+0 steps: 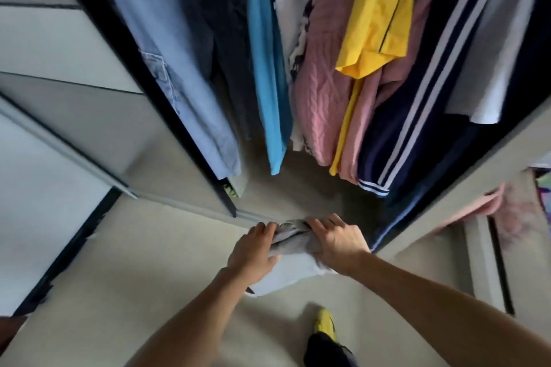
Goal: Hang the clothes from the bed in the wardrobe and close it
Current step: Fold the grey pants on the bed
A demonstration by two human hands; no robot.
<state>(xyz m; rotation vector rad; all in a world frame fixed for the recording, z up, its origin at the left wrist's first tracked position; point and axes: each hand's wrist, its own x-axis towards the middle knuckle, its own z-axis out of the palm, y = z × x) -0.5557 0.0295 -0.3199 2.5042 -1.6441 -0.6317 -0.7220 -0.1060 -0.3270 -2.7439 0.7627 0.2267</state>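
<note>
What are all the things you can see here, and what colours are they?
shirt: one, light blue, hanging at the wardrobe's far left
top: one, bright blue, hanging left of the middle
knitted jumper: one, pink, hanging in the middle
short-sleeved top: one, yellow, hanging against the pink jumper
striped jacket: one, navy with white stripes, hanging on the right
T-shirt: one, white, hanging far right
wardrobe door: one, pale grey with a dark edge, slid open at left
grey garment: one, grey, bunched between both hands
shoe: one, yellow, on the floor below
left hand: one, gripping the garment's left side
right hand: one, gripping its right side
</note>
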